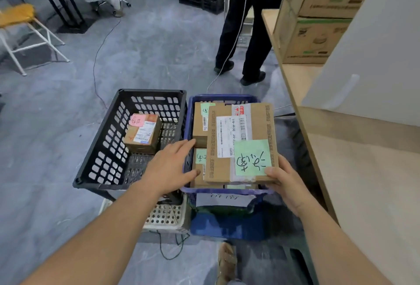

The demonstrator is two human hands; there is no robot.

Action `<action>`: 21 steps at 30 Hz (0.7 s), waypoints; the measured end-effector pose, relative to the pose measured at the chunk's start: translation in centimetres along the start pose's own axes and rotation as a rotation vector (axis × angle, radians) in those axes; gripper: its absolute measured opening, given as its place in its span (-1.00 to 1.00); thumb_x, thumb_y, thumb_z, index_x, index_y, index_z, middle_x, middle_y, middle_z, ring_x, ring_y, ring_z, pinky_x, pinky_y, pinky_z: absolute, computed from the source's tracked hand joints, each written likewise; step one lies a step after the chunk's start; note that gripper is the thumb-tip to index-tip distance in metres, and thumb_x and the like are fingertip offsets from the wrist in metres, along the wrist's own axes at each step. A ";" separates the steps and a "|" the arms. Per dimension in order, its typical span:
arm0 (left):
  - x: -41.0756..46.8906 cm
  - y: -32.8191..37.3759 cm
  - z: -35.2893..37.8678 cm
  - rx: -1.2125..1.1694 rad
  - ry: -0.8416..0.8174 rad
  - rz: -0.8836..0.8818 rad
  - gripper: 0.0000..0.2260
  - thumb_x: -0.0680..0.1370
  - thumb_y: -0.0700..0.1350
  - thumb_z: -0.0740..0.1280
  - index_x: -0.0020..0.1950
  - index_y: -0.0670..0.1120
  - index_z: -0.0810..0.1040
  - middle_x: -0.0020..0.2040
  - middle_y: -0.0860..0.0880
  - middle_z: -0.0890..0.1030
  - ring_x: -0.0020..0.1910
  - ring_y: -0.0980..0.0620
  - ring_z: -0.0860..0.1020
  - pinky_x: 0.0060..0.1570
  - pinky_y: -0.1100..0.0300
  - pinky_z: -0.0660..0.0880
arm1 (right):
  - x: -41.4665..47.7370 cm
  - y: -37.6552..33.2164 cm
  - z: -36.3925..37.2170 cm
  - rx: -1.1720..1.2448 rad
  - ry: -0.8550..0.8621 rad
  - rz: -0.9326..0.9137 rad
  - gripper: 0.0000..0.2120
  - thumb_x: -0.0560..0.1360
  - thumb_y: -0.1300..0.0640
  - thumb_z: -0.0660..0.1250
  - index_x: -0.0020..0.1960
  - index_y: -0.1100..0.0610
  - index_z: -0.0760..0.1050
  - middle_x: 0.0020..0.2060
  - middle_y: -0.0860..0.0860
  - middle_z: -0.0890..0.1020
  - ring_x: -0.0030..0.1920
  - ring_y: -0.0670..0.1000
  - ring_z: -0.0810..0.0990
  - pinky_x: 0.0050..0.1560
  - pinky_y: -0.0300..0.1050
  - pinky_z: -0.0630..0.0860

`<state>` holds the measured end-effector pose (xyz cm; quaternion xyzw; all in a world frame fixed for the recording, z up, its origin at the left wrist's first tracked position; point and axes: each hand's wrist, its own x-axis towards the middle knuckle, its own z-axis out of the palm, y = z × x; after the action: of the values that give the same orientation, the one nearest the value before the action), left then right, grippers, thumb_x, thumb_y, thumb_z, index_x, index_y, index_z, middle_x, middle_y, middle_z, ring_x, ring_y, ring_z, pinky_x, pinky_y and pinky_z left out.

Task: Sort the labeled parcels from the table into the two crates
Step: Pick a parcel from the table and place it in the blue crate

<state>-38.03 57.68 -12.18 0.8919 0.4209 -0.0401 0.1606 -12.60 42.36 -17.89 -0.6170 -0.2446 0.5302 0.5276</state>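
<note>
A large flat cardboard parcel (256, 125) with a green note sits over the blue crate (223, 190). My right hand (285, 181) grips its near right corner, thumb on top. My left hand (172, 163) hovers with straight fingers at the parcel's left edge, over the crate's left wall. Under it lie other green-noted parcels (199, 123). The black crate (106, 139) to the left holds one small parcel (143, 133) with a pink note.
Both crates rest on low supports above a grey floor. A wooden table (354, 171) with stacked cartons (316, 12) runs along the right. A person (247, 23) stands behind the crates; cables trail on the floor. A chair (27, 32) stands far left.
</note>
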 end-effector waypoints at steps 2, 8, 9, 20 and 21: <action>1.7 -0.7 0.9 0.014 -0.025 -0.013 -0.26 0.52 0.22 0.28 0.57 0.05 -0.01 0.54 0.02 0.15 0.48 0.00 0.18 0.43 0.07 0.21 | 2.1 0.5 -0.4 -0.012 -0.003 0.043 -0.38 0.40 0.05 0.42 0.42 -0.07 0.32 0.12 -0.01 0.67 0.11 0.05 0.67 0.15 0.07 0.56; 4.8 -3.2 3.6 0.030 -0.092 -0.064 -0.25 0.51 0.25 0.25 0.57 0.06 -0.03 0.56 0.01 0.11 0.49 -0.01 0.15 0.43 0.01 0.19 | 6.6 2.6 0.0 -0.064 -0.039 0.169 -0.35 0.40 0.05 0.41 0.46 -0.10 0.30 0.14 -0.03 0.67 0.14 0.04 0.65 0.27 0.16 0.49; 5.1 -3.7 4.0 0.034 -0.098 -0.067 -0.25 0.51 0.25 0.25 0.57 0.05 -0.03 0.56 0.02 0.10 0.50 -0.01 0.14 0.43 0.01 0.18 | 7.1 3.0 0.2 -0.072 -0.045 0.185 -0.30 0.36 0.01 0.42 0.47 -0.09 0.28 0.15 -0.04 0.66 0.15 0.04 0.65 0.28 0.17 0.48; 8.5 -10.2 8.2 -0.001 -0.166 -0.090 -0.26 0.52 0.28 0.22 0.57 0.07 -0.05 0.57 0.04 0.06 0.51 0.02 0.10 0.46 0.06 0.10 | 13.4 9.2 3.4 -0.106 0.010 0.410 -0.16 0.21 -0.20 0.47 0.45 -0.24 0.28 0.23 -0.13 0.60 0.27 0.00 0.52 0.35 0.20 0.37; 8.7 -10.8 8.5 -0.013 -0.167 -0.092 -0.26 0.52 0.27 0.22 0.57 0.07 -0.04 0.57 0.05 0.06 0.51 0.02 0.10 0.46 0.06 0.10 | 14.1 9.7 3.9 -0.117 0.011 0.422 -0.18 0.21 -0.20 0.47 0.44 -0.26 0.29 0.24 -0.14 0.58 0.28 -0.01 0.50 0.35 0.18 0.37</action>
<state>-40.11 67.82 -24.76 0.8642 0.4466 -0.1189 0.1990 -14.13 52.92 -31.86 -0.6869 -0.1375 0.6105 0.3696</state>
